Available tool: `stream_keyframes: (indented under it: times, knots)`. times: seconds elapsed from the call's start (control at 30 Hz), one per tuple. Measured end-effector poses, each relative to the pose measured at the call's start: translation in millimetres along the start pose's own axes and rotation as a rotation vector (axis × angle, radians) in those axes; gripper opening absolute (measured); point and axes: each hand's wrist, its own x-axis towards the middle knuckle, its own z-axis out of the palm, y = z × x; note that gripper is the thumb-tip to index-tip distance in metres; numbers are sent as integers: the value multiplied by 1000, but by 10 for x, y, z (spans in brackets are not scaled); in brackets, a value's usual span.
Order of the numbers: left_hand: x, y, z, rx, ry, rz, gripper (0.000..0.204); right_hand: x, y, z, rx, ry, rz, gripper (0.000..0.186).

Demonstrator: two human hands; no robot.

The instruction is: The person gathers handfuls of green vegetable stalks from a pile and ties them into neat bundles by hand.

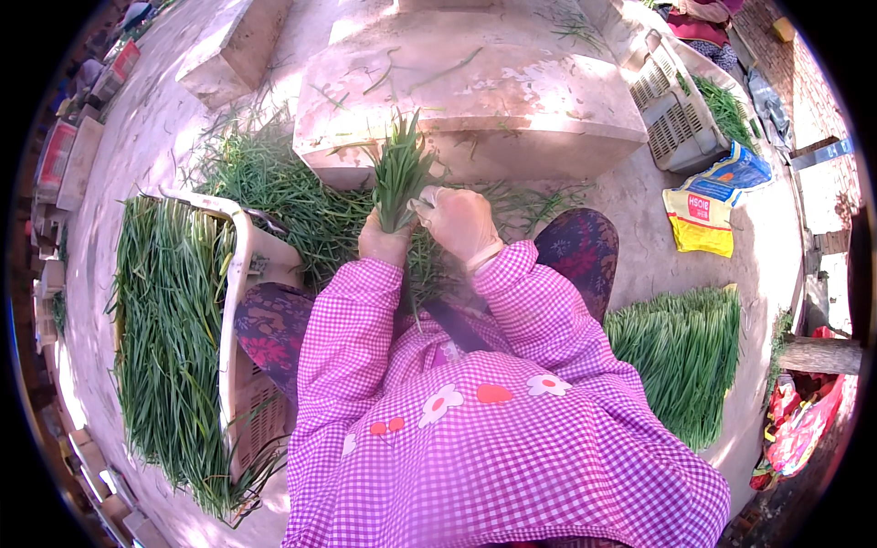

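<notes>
My left hand (385, 239) is wrapped round a bunch of green chives (399, 173), held upright in front of me with the leaves fanning out above the fist. Close against the bunch's right side is my right hand (459, 222), its fingers pinched together. Whatever lies between those fingertips is too small to make out. Both hands look covered by thin pale gloves. Loose chives (283, 187) lie in a heap on the ground beyond and left of my hands. A few stalks hang below the left fist.
At my left stands a pale plastic crate (239, 274) packed with long chives. Neatly lined-up chives (681, 361) lie at my right. Ahead is a low concrete block (475, 100). Another crate (671, 110), a yellow-and-blue bag (703, 215) and a person (703, 27) are at the far right.
</notes>
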Motion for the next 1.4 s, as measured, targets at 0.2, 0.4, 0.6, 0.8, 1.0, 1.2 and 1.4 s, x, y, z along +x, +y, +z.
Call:
stream_keyframes:
  times: [0.2, 0.4, 0.6, 0.8, 1.0, 1.2, 1.4]
  knots:
    - [-50, 147, 41, -145, -74, -101, 19, -30, 126, -34, -52, 105, 56, 21]
    - [-51, 307, -22, -303, -92, -82, 19, 135, 610, -321, 212, 195, 205, 24]
    - [136, -46, -94, -41, 101, 167, 30, 41, 396, -442, 269, 29, 145, 34]
    - [-24, 101, -121, 422, 157, 358, 41, -20, -90, -388, 69, -275, 2, 37]
    - [-124, 413, -125, 722, 223, 631, 41, -146, 145, -193, 224, -260, -5, 28]
    - [-76, 474, -260, 1023, 109, 713, 61, -250, 362, -913, 980, -106, 330, 20]
    - [-73, 427, -220, 1129, 100, 910, 64, -320, 206, -1201, 604, 183, 177, 19]
